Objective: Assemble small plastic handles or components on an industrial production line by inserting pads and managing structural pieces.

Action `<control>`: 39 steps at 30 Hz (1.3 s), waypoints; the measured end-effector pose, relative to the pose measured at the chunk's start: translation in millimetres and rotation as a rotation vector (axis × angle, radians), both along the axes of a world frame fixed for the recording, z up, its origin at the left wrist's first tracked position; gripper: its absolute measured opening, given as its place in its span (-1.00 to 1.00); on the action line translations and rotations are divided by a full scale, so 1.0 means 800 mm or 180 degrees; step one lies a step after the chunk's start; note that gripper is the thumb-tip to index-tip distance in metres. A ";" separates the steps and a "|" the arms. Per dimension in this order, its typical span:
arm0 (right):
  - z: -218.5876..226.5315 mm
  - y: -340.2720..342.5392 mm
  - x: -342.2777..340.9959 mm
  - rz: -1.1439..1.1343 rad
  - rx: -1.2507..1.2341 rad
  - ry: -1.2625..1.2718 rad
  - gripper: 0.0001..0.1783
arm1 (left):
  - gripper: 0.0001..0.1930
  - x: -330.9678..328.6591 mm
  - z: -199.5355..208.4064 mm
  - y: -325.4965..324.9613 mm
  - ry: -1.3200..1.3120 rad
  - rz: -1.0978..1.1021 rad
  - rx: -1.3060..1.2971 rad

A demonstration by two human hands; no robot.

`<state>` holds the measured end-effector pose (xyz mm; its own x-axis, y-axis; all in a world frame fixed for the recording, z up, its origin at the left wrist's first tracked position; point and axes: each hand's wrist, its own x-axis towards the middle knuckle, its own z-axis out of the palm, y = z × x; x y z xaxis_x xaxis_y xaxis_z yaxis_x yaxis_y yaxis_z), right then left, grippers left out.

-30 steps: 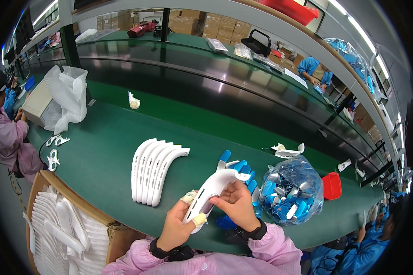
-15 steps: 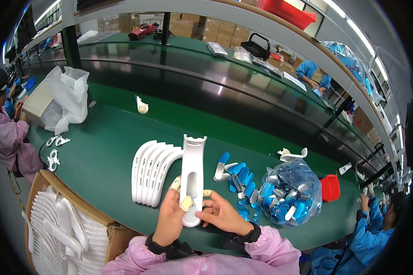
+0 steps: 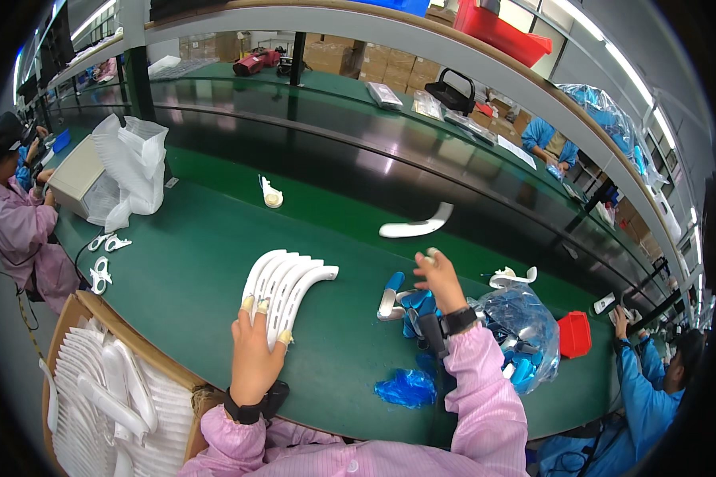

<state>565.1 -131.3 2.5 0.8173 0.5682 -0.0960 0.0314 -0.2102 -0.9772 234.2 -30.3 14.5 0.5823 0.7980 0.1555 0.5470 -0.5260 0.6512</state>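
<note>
In the head view, the left hand [image 3: 256, 356] lies flat and open, its taped fingertips [image 3: 261, 307] pressing on the near ends of a row of curved white plastic arms [image 3: 288, 283] nested side by side on the green conveyor belt [image 3: 191, 262]. The right hand [image 3: 439, 280] hovers open above the belt with fingers spread, holding nothing; a single curved white plastic piece [image 3: 415, 227] lies farther out on the belt, apart from it. Just beneath the right wrist sit loose blue-and-white small parts [image 3: 402, 298], beside a clear plastic bag of blue parts [image 3: 517, 330]. A cardboard box of white pieces [image 3: 103, 397] stands at the left edge.
</note>
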 end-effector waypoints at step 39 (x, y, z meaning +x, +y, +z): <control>0.075 -0.087 -0.198 0.2028 0.0033 -0.1451 -0.78 | -0.61 0.034 0.006 -0.097 -0.2516 -0.1727 -0.2964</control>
<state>407.0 -200.7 62.8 0.2908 0.9400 0.1784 0.5414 -0.0080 -0.8407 261.2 -107.9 19.6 0.8641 0.4879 0.1236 -0.2765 0.2550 0.9266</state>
